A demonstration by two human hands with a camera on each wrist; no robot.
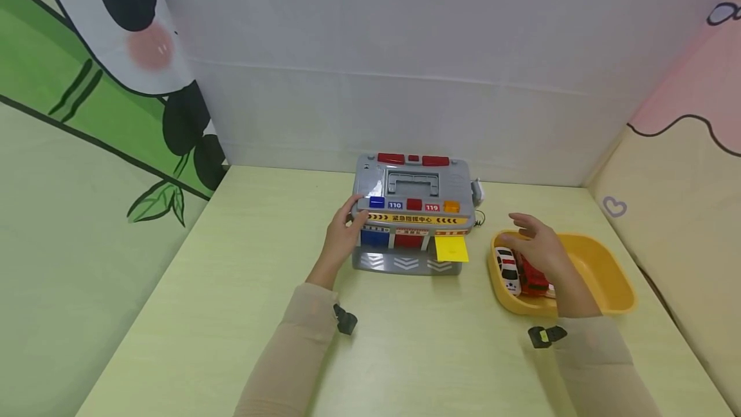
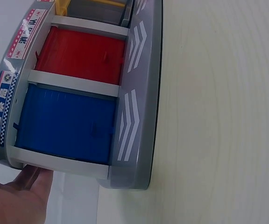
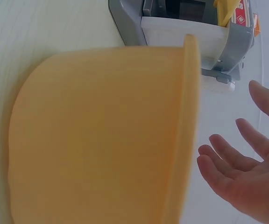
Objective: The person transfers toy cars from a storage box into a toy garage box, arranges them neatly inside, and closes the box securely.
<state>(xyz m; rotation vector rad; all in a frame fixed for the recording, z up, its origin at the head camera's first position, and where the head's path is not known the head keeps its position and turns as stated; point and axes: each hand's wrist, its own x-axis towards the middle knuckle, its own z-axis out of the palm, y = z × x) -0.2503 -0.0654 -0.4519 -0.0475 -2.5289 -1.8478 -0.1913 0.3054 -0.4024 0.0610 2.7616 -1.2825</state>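
A grey toy garage (image 1: 413, 179) with a folded top handle stands on the table. Its blue door (image 2: 67, 122) and red door (image 2: 83, 55) are down; the yellow door (image 1: 451, 250) is swung up over the right bay. My left hand (image 1: 341, 233) grips the left end of the garage at its roof edge, part of the fingers hidden behind it. Over the yellow bin (image 1: 602, 275) hovers my right hand (image 1: 538, 246), fingers relaxed and holding nothing. Below it in the bin lie a white toy car (image 1: 507, 270) with black windows and a red toy vehicle (image 1: 534, 280).
A light wood-look table (image 1: 417, 340) spreads in front of the garage. A small white-grey piece (image 1: 477, 192) with a coiled cord hangs at the garage's right side. White cloth (image 1: 405, 69) closes off the back, with printed panels on both sides.
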